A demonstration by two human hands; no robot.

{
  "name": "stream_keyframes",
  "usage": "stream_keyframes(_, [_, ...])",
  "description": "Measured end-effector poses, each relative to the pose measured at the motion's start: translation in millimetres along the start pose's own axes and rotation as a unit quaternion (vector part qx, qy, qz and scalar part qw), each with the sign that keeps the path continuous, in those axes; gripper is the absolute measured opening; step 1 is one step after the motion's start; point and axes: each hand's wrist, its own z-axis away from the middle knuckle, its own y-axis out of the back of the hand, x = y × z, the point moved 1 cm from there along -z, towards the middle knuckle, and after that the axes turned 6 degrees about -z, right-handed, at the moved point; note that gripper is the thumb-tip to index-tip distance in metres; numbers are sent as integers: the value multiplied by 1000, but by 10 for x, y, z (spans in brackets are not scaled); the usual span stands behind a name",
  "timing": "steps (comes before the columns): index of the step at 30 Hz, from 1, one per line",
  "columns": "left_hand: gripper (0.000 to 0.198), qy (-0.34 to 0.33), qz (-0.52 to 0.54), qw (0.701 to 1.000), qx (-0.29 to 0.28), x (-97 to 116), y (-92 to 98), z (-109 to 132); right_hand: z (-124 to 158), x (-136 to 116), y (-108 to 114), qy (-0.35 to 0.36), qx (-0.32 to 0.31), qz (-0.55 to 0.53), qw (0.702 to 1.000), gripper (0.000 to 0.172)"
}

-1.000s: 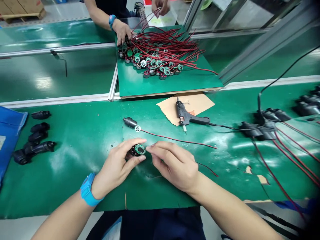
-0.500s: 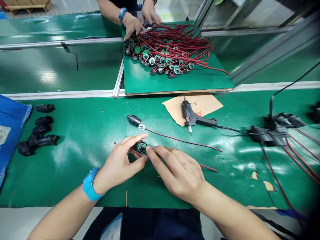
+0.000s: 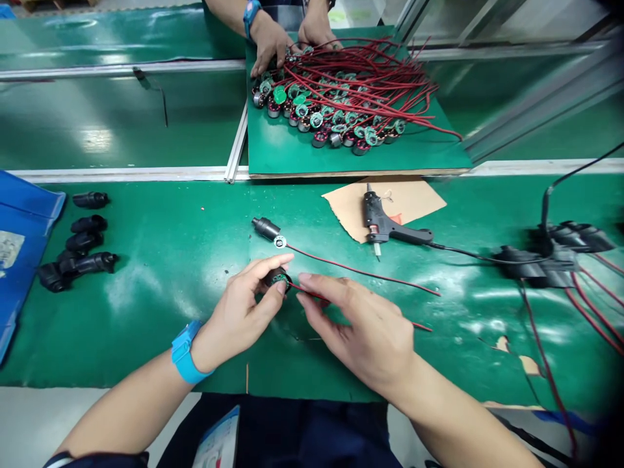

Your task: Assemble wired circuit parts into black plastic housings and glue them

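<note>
My left hand (image 3: 244, 302) is closed around a small black cylindrical housing (image 3: 271, 277), its open end turned to the right. A green circuit board (image 3: 279, 277) shows in that end, and my left thumb presses at its edge. From there a red wire (image 3: 297, 286) runs between the thumb and fingers of my right hand (image 3: 370, 325); its tail emerges beyond the hand. Just past my hands lies another black housing (image 3: 266, 227), with a round board (image 3: 279, 242) at its end and a red wire (image 3: 361, 270) trailing right.
A glue gun (image 3: 385, 218) rests on cardboard (image 3: 419, 198). Black housings lie left (image 3: 90, 263), by a blue bin (image 3: 29, 221), and right (image 3: 521, 260), with red wires. Across the bench, a co-worker's hands (image 3: 273, 42) touch many wired motors on a raised green board (image 3: 302, 159).
My right fingers have moved from the housing's open end onto the red wire, slightly to the right. My left thumb has shifted up onto the board's edge. The view has shifted slightly.
</note>
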Motion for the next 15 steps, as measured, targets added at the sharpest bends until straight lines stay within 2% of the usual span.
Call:
stream_keyframes(6, [42, -8, -14, 1000, 15, 51, 8, 29, -8, -61, 14, -7, 5, -26, 1000, 41])
stream_keyframes(9, [51, -7, 3, 1000, 20, 45, 1, 53, 10, -69, 26, 35, -19, 61, 997, 35])
stream_keyframes(11, [57, -8, 3, 1000, 17, 35, -23, 76, 36, -99, 26, 65, -51, 148, 985, 34])
stream_keyframes(15, [66, -21, -47, 999, -12, 14, -149, 177, 150, -254, 39, 53, -126, 256, 957, 38])
